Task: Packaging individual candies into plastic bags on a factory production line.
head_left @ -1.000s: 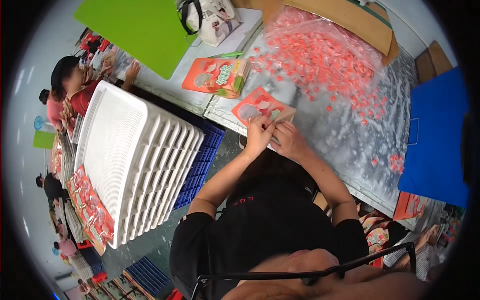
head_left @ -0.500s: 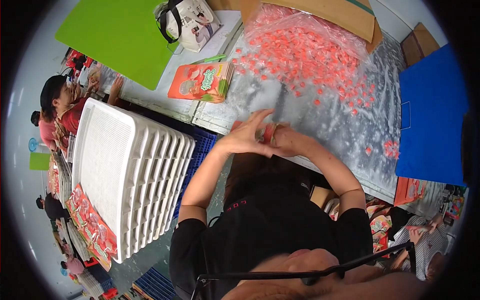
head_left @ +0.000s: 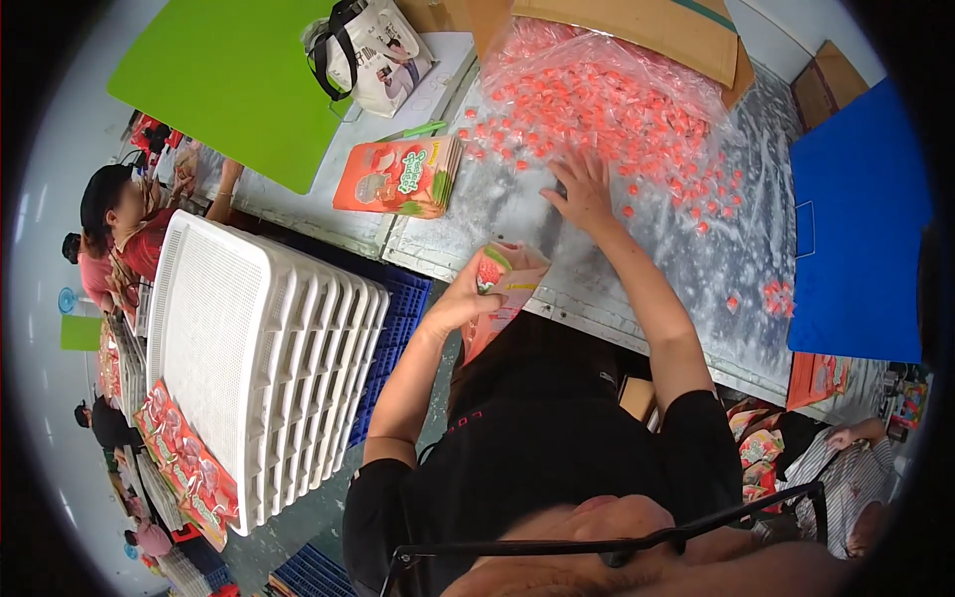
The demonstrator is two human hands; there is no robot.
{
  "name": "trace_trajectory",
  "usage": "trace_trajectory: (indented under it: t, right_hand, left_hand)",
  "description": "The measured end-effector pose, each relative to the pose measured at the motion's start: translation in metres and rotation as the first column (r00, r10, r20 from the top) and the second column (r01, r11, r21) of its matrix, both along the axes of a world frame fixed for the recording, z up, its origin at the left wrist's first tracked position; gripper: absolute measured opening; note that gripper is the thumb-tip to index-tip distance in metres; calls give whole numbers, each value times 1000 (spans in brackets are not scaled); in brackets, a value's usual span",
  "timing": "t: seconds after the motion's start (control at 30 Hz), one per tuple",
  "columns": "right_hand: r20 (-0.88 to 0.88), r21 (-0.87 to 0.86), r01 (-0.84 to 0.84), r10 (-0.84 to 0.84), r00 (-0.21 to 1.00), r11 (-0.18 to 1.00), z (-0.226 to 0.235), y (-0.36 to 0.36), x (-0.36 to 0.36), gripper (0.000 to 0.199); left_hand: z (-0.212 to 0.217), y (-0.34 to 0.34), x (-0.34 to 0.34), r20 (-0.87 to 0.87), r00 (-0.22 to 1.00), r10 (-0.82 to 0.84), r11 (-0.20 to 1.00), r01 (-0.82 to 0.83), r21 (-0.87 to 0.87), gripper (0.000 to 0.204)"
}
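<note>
My left hand [head_left: 459, 303] grips a red and pink printed pouch [head_left: 507, 281] at the table's front edge, its mouth facing up and parted. My right hand [head_left: 585, 191] is stretched out over the metal table [head_left: 517, 214], fingers spread, at the near edge of a heap of small red candies in clear wrappers [head_left: 617, 109]. Nothing shows in that hand, though the fingertips touch or nearly touch the candies. Left of the heap lies a stack of flat red pouches [head_left: 395, 177] with a green pen-like tool [head_left: 426, 129] behind it.
A cardboard box [head_left: 637, 40] spills the candies from a clear plastic liner. Stacked white trays [head_left: 259, 368] stand at my left on blue crates [head_left: 403, 303]. A green board [head_left: 224, 85], a white bag [head_left: 376, 60] and a blue board [head_left: 860, 229] border the workspace. Co-workers sit on both sides.
My hands were together around the pouch and have parted. The right one has moved forward to the candies; the left keeps the pouch, now upright with its mouth parted.
</note>
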State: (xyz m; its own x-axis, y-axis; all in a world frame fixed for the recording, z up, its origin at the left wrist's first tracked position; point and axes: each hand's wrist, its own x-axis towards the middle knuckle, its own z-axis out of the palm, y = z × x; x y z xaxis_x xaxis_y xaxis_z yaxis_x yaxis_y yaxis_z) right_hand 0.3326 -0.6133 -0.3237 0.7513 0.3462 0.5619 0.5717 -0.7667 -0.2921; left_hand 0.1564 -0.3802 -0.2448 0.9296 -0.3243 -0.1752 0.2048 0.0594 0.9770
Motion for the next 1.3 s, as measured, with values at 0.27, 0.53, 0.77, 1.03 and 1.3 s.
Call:
trace_trajectory:
  t: [0.27, 0.53, 0.77, 1.03, 1.3]
  right_hand:
    - [-337, -121, -94, 48, 940, 988, -12, -16, -35, 48]
    - [-493, 842, 265, 472, 731, 470, -17, -64, -66, 58]
    - [-350, 500, 20, 181, 919, 866, -15, -57, -82, 49]
    - [-479, 16, -111, 105, 872, 994, -21, -44, -51, 46]
    - [-616, 336, -204, 378, 691, 919, -6, -42, -28, 52]
  left_hand:
    - [-14, 17, -14, 34, 997, 72, 996, -73, 44, 76]
    - [-18, 18, -18, -6, 994, 108, 994, -108, 19, 74]
    - [-18, 20, -22, 22, 991, 132, 991, -132, 5, 74]
    - [-10, 21, -22, -3, 988, 151, 988, -151, -2, 73]
    - [-9, 23, -21, 9, 990, 143, 990, -143, 0, 70]
